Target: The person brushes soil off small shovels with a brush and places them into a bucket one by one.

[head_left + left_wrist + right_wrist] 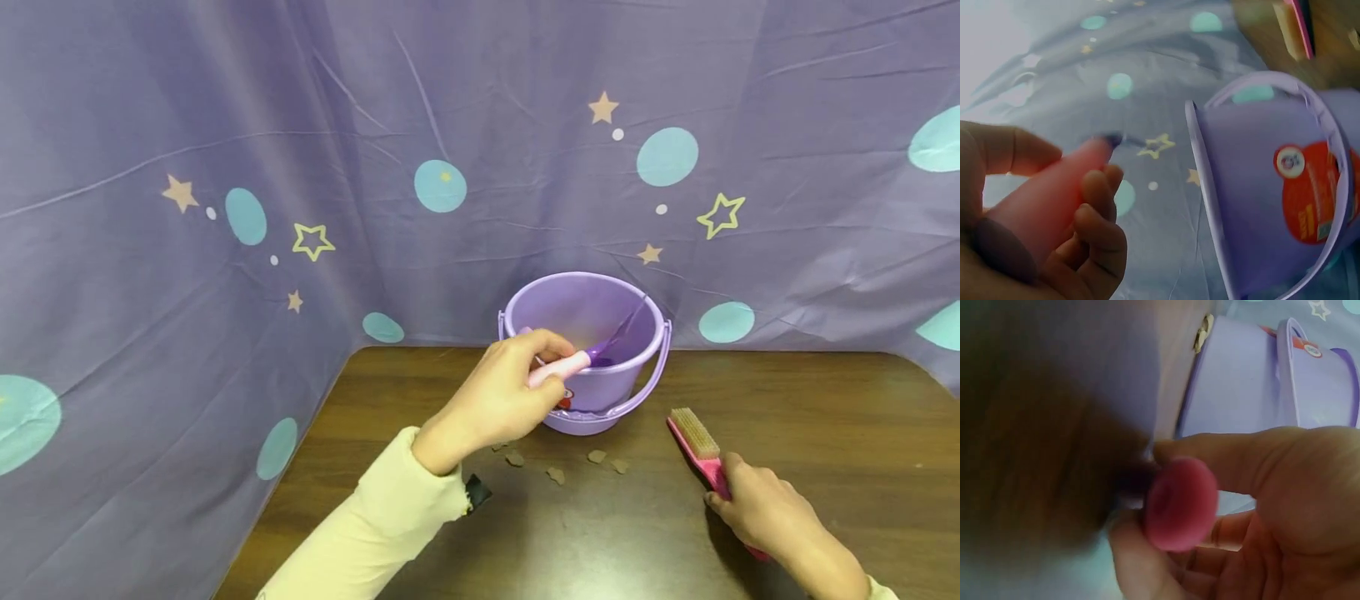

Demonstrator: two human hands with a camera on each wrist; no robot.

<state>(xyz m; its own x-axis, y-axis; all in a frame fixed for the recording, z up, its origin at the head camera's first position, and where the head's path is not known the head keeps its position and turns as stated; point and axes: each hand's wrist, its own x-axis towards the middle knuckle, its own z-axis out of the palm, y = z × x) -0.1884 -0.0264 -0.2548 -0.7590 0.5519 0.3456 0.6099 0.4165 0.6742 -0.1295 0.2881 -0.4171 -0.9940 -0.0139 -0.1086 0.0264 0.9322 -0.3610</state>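
Note:
In the head view my left hand (498,387) grips the pale pink handle (561,368) of a tool with a thin purple head (618,336), seen nearly edge-on. That head lies across the mouth of a purple bucket (600,387); its exact shape is unclear. The left wrist view shows fingers wrapped about the handle (1054,200), with the bucket (1254,206) to the right. My right hand (776,512) holds a pink brush (696,437), bristles visible, low over the table right of the bucket. Its rounded handle end (1182,503) shows in the right wrist view.
Several brown flakes (555,476) lie on the wooden table (825,417) in front of the bucket. The bucket's handle (652,383) hangs down at its front. Purple patterned cloth (517,167) rises behind the table and along its left side.

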